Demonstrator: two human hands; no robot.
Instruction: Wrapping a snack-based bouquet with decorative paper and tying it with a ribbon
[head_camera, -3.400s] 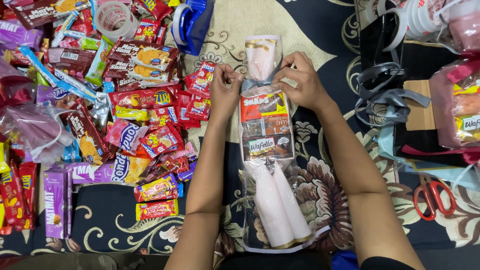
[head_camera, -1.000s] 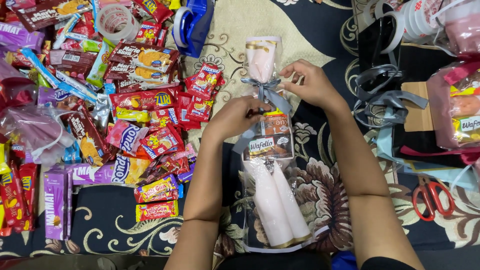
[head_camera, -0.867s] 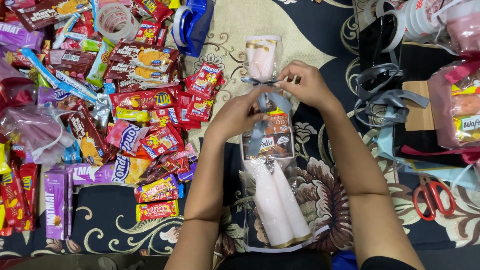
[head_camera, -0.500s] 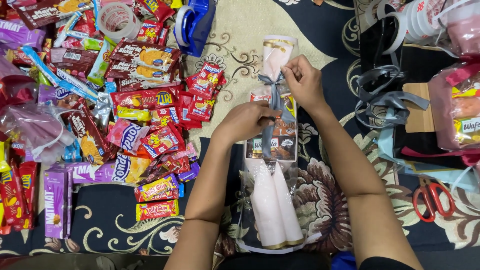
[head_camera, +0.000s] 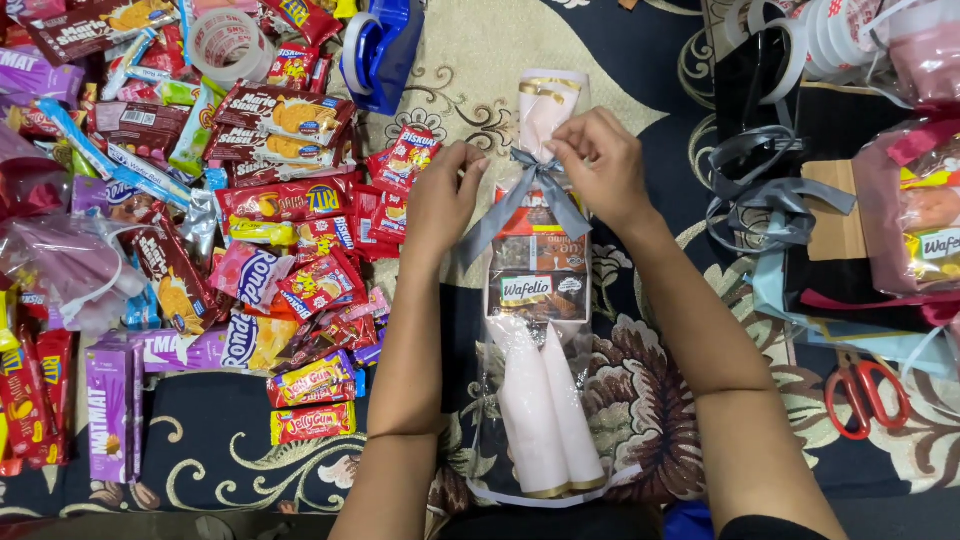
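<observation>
A clear plastic gift bag (head_camera: 541, 330) lies lengthwise on the patterned rug, holding snack packets and pale pink paper cones. A grey ribbon (head_camera: 540, 196) is tied in a bow around its neck, tails hanging down over the packets. My left hand (head_camera: 443, 200) pinches the left loop of the bow. My right hand (head_camera: 598, 165) pinches the right loop at the knot. Both forearms reach up from the bottom edge on either side of the bag.
A heap of wrapped snacks (head_camera: 250, 220) covers the left side. A blue tape dispenser (head_camera: 380, 45) and a tape roll (head_camera: 225, 42) lie at the top. Loose grey ribbon (head_camera: 770, 195), other filled bags (head_camera: 915, 220) and red-handled scissors (head_camera: 865, 395) sit at the right.
The hands went from holding the bag's neck to wrapping and knotting the ribbon. The bow is now formed, and both hands have moved to its loops.
</observation>
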